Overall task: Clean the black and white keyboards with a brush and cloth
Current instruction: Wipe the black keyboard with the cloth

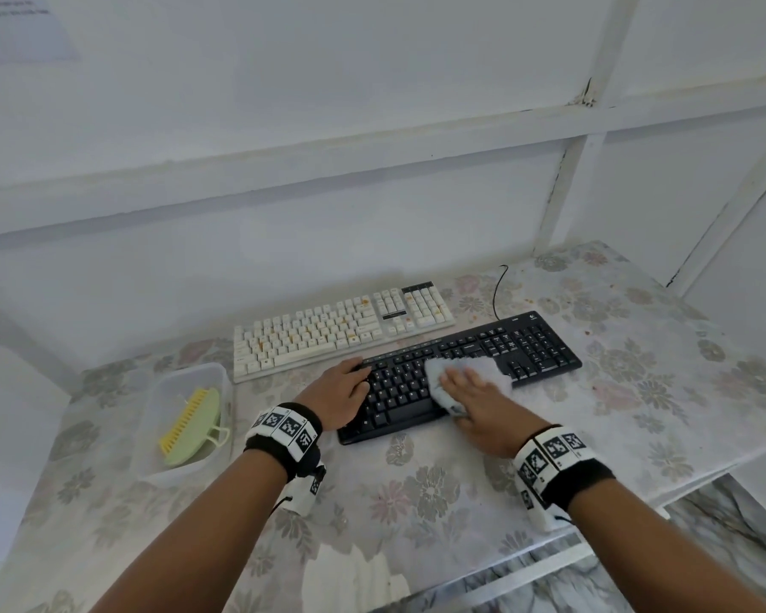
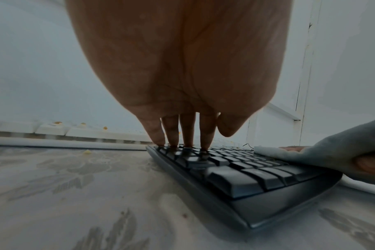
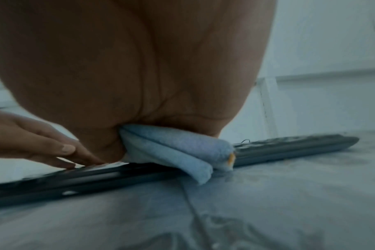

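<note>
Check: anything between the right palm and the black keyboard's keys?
Yes: the cloth, under the right hand, on the black keyboard. Head view shows it.

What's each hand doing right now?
Left hand: open, fingers pressing the black keyboard.
Right hand: open, flat on the cloth, wiping.

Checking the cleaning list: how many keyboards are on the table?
2. The black keyboard lies nearer, under the left hand and the cloth pressed by the right hand. The white keyboard lies just behind it, toward the wall.
</note>
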